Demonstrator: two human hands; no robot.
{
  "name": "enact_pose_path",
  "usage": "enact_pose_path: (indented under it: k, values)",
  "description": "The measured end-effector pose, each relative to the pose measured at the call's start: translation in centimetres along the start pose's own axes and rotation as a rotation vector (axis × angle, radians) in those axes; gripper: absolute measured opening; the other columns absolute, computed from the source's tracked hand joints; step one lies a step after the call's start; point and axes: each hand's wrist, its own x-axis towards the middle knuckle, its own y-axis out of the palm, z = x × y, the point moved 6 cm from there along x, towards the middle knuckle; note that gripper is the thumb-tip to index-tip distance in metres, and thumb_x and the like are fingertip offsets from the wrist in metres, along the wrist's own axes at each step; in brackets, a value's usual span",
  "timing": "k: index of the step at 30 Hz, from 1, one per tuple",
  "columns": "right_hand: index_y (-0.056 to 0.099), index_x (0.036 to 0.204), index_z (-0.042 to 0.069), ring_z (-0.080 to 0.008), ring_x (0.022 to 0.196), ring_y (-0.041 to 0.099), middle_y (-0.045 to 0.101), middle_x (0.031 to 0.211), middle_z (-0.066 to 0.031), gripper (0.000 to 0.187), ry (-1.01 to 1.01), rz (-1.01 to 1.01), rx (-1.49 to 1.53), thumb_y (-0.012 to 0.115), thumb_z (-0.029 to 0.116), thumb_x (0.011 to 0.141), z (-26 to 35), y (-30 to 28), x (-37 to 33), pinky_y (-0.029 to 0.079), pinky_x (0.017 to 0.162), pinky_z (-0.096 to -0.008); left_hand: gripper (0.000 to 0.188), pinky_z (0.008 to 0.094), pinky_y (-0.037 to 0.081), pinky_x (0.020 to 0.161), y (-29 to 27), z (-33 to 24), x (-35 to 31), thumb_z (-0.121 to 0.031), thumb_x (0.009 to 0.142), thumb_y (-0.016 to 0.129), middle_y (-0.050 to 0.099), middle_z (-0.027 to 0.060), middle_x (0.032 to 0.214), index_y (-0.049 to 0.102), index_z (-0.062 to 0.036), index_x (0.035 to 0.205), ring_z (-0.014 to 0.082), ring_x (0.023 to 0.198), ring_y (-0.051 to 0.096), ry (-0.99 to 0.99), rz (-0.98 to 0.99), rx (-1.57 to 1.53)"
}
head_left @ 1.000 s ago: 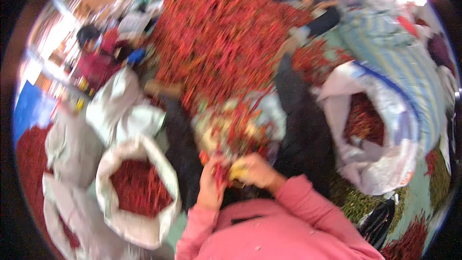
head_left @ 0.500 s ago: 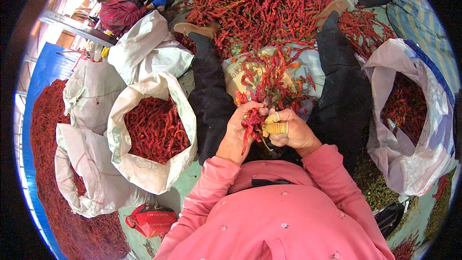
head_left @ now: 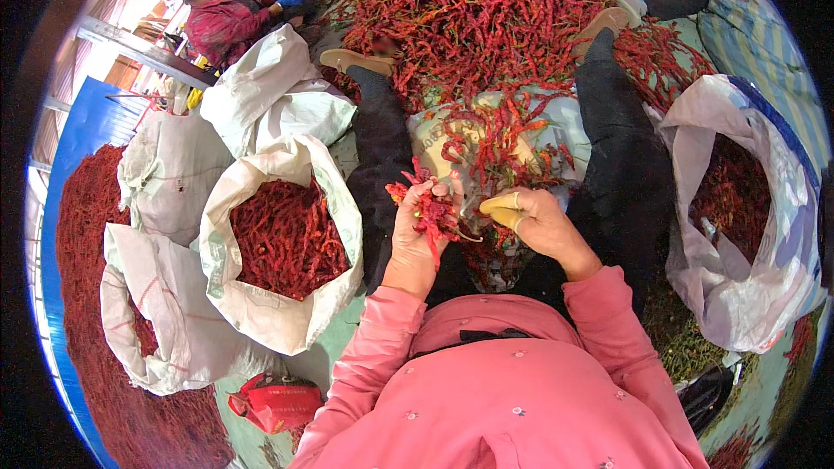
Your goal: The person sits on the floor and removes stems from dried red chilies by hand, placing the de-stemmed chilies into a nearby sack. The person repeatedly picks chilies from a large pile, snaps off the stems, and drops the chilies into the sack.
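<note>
My left hand [head_left: 412, 247] is closed round a bunch of dried red chillies [head_left: 434, 214], whose tips stick out above and below the fingers. A pale stem pokes out of the bunch toward the right. A short way to its right, apart from the bunch, is my right hand [head_left: 549, 224]. Yellow covers sit on two of its fingers, which are slightly apart with nothing visible between them; the other fingers are curled. Between my legs, loose chillies [head_left: 495, 139] lie on a pale printed sack [head_left: 426, 135], just beyond my hands.
A large heap of red chillies [head_left: 486, 17] spreads beyond my feet. An open white sack of chillies [head_left: 217, 234] stands at my left, another open sack [head_left: 743, 313] at my right. A red packet [head_left: 276, 404] lies lower left. Another person [head_left: 228, 22] sits far left.
My hands have drawn apart: the left went left with the chillies, while the right moved right, away from the bunch. The two covered fingers on my right hand have opened slightly.
</note>
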Motion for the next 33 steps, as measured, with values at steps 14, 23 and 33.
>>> enact_pose_path:
  k: [14, 23, 33]
  values:
    - [0.061, 0.079, 0.0, -0.0076, 0.044, 0.042, 0.047, 0.055, 0.0016, 0.015, 0.721, 0.217, 0.654, 0.056, 0.013, 0.084, -1.3, 4.7, -2.1, 0.042, 0.042, -0.0246, 0.007, 0.0351, 0.043, 0.089, -0.9, 0.8, -0.2, -0.009, 0.078, 0.059, 0.055, 0.0022, 0.071, 0.053, -0.0076, 0.081, 0.0168, 0.067, 0.055, -0.048, -0.02, 0.206]
    - [0.059, 0.079, 0.003, -0.0063, 0.044, 0.037, 0.043, 0.057, 0.0032, 0.014, 0.739, 0.165, 0.772, 0.056, 0.015, 0.084, -2.2, 3.9, -2.0, 0.042, 0.047, -0.0264, 0.008, 0.0366, 0.045, 0.09, -1.0, 1.3, 0.0, -0.009, 0.079, 0.059, 0.056, 0.0046, 0.069, 0.052, -0.0061, 0.08, 0.0179, 0.067, 0.055, -0.051, 0.019, 0.098]
    - [0.064, 0.083, -0.003, -0.0097, 0.05, 0.051, 0.061, 0.07, -0.0035, 0.009, 0.356, 0.157, 0.492, 0.057, 0.004, 0.083, 0.8, 4.3, -1.2, 0.041, 0.046, -0.0216, 0.009, 0.0284, 0.041, 0.048, -1.2, 2.5, 0.1, -0.016, 0.084, 0.05, 0.047, 0.0015, 0.068, 0.047, -0.0093, 0.078, 0.0152, 0.055, 0.047, -0.356, 0.085, 0.028]
